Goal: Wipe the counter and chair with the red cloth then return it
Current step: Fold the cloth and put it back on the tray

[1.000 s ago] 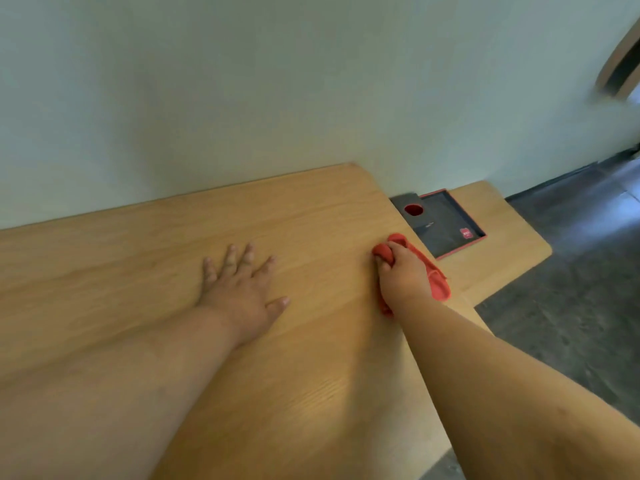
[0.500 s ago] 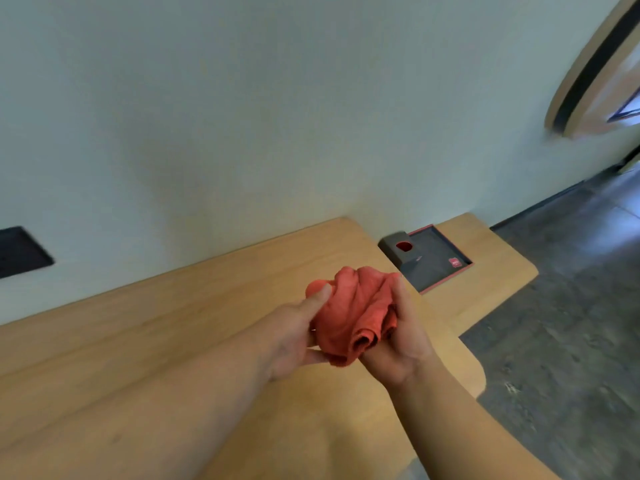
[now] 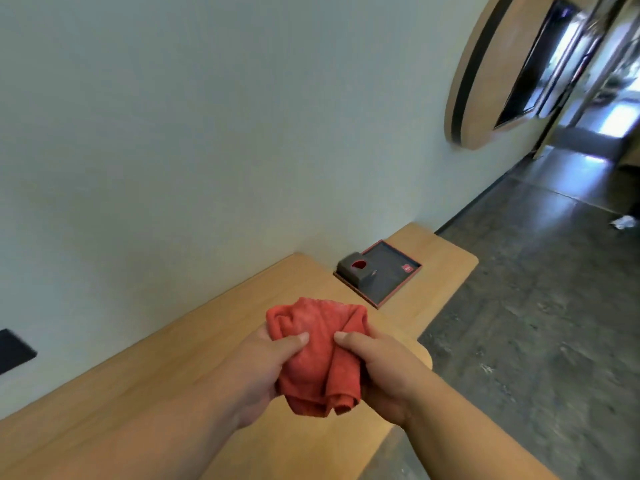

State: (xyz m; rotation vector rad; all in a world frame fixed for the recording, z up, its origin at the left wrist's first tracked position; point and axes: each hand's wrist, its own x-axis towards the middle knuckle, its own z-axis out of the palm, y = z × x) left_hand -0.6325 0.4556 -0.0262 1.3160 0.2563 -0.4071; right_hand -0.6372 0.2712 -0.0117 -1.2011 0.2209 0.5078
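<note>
Both hands hold the red cloth bunched up above the wooden bench — the left hand closed on its left side, the right hand closed on its right, thumbs pressed into the front. The cloth hangs clear of the bench. Beyond it, a dark tray with a red rim sits on the lower bench section against the wall.

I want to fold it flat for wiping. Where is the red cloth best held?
Probably by the loose folded ends hanging at the bottom of the red cloth, from below; the upper part is bunched between the left hand and right hand.
</note>
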